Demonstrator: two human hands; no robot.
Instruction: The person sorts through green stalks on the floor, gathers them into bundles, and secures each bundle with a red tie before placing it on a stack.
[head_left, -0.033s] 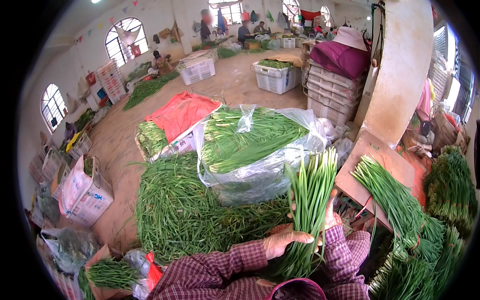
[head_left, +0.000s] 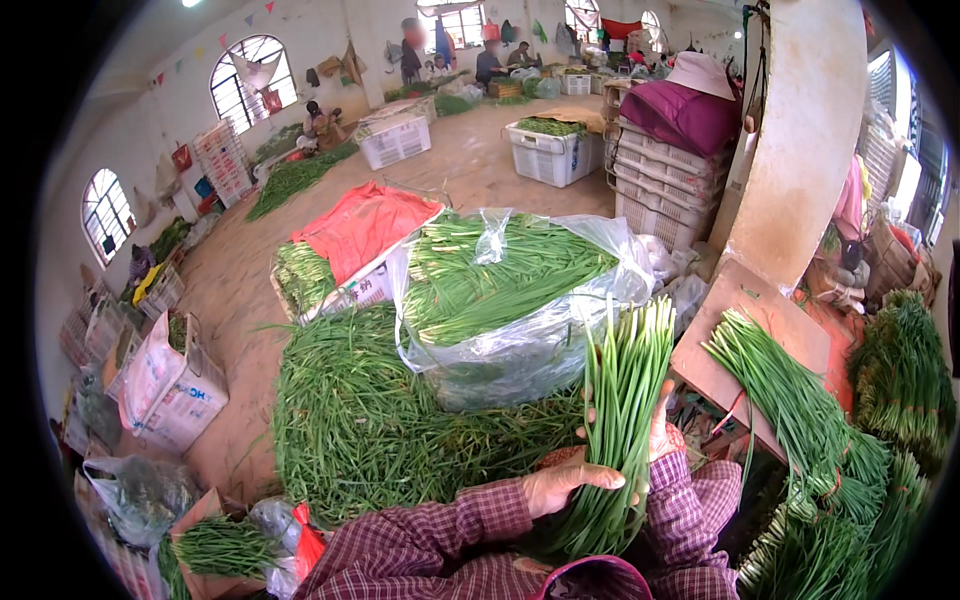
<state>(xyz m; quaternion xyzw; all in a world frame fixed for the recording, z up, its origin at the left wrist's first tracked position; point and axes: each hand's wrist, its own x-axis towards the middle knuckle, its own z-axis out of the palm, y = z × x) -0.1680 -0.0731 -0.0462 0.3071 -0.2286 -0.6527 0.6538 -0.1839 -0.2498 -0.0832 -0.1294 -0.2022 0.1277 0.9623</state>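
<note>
An upright bunch of green chives [head_left: 628, 375], pale stem ends up and leaves hanging down, stands in front of me between both hands. My left hand [head_left: 568, 485] grips its lower part from the left, thumb laid across the front. From behind and to the right, my right hand [head_left: 660, 425] holds the bunch; its thumb points up along the right side and fingertips show at the left edge. The rest of its fingers are hidden by the stems. Just beyond lies a large heap of loose chives [head_left: 350, 430], with a clear plastic bag [head_left: 490, 375] full of chives on it.
To the right, tied chives [head_left: 790, 400] lie on a brown board [head_left: 750, 310] by a pillar [head_left: 800, 140]. More bundles [head_left: 900, 380] stand farther right. A red cloth [head_left: 365, 225] covers a crate behind the heap. White crates [head_left: 555, 155] and seated people are farther off.
A few blades that stuck out on the bunch's left side now sit closer in. Both hands keep nearly the same place and grip.
</note>
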